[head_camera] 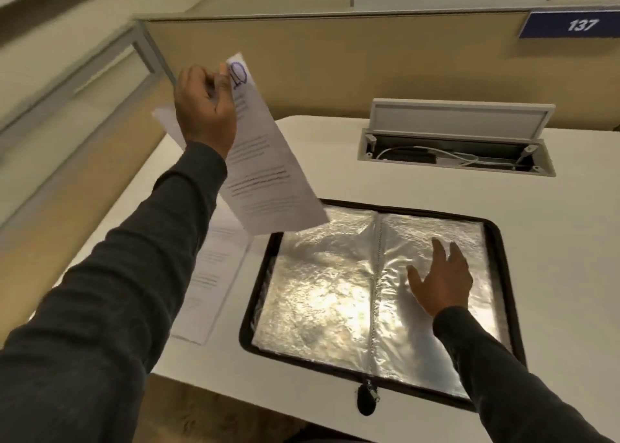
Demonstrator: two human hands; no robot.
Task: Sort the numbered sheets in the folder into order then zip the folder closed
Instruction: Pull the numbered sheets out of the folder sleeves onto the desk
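An open black zip folder [503,241] lies on the white desk, its clear plastic sleeves spread left and right of the spine. My left hand [204,107] is raised above the desk's left side and pinches the top of a printed sheet [268,174] marked 10 in blue; a second sheet edge shows behind the hand. My right hand [443,278] rests with spread fingers on the folder's right-hand sleeve. A stack of printed sheets [208,274] lies on the desk left of the folder. The zipper pull [367,399] hangs at the folder's near edge.
The white desk [553,241] has a rounded front edge. An open cable hatch [453,150] with wires sits at the back right. A beige partition [369,66] walls the far side, bearing a blue sign reading 137 [577,24].
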